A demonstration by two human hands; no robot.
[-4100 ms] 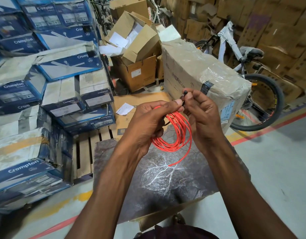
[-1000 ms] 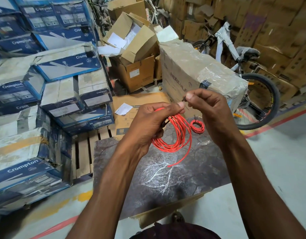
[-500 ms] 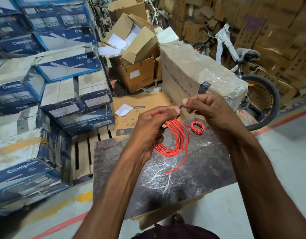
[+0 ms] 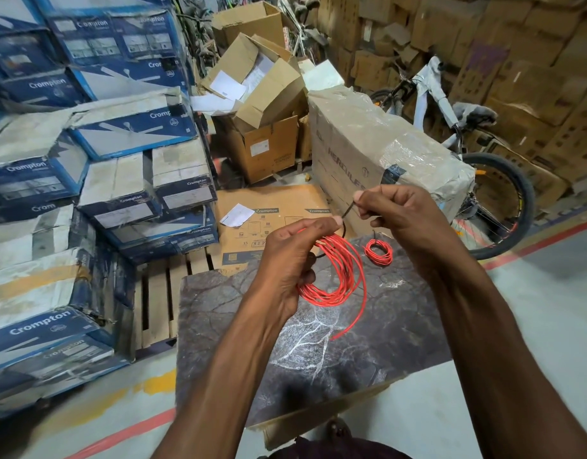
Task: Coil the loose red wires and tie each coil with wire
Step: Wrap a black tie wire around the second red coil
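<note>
My left hand (image 4: 293,260) grips a coil of red wire (image 4: 343,276) above the dark marbled board (image 4: 368,332). One loose red end hangs down to the right of the coil. A thin black tie wire (image 4: 348,209) runs from the top of the coil up to my right hand (image 4: 401,215), which pinches its end between thumb and fingertips. A smaller red coil (image 4: 378,252), tied, lies on the board's far right corner, just under my right hand.
Stacked blue and white Crompton boxes (image 4: 96,180) fill the left. A flat brown carton (image 4: 275,223) lies beyond the board on a wooden pallet (image 4: 156,293). A plastic-wrapped box (image 4: 378,150) and a bicycle (image 4: 484,180) stand at the right. Grey floor with a red line surrounds the board.
My right hand has drawn the black tie wire up and to the right, away from the coil. The small tied coil on the board, hidden 4 seconds ago, now shows.
</note>
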